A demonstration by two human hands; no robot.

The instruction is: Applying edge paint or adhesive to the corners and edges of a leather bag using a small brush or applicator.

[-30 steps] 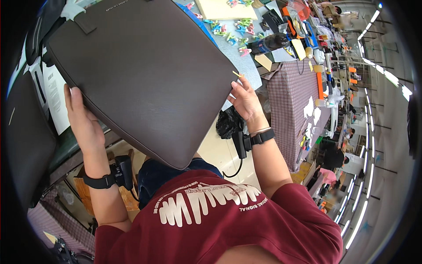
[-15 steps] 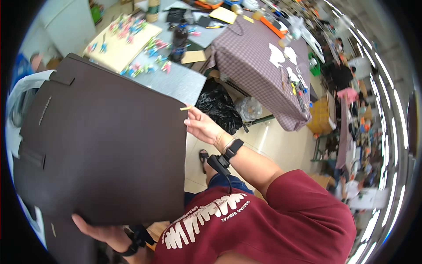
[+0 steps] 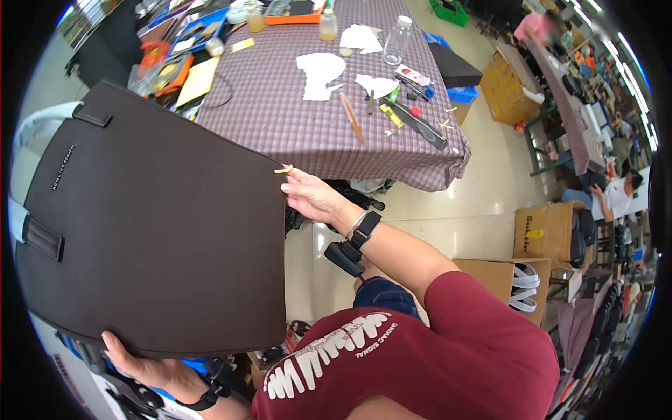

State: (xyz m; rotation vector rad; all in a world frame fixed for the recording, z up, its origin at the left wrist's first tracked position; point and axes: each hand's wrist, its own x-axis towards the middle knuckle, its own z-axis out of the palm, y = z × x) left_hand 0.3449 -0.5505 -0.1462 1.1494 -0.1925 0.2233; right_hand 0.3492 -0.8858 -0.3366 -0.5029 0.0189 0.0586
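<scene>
A large dark brown tote bag [image 3: 168, 224] is held up on its side, its handles toward the left. The handles [image 3: 43, 120] are wrapped in pale bluish-white covering and join the bag at stitched tabs [image 3: 43, 239]. My left hand [image 3: 143, 365] grips the lower edge, thumb in front and the other fingers hidden behind the panel. With thumb and fingers closed, my right hand [image 3: 313, 199] grasps the bag's right edge near its upper corner. A short yellow strip [image 3: 283, 169] sticks out at that corner, beside my right fingertips.
Ahead stands a table with a checked cloth [image 3: 259, 129], carrying white paper scraps [image 3: 320, 73], a glass jar [image 3: 397, 40], and several hand tools. An orange tray [image 3: 294, 15] lies farther back. Cardboard boxes [image 3: 493, 276] stand at right; a seated person [image 3: 619, 196] is beyond.
My view has swung to the right, bringing the checked table ahead; the grey table with colourful pieces has left view. The bag has come along, still in both hands.
</scene>
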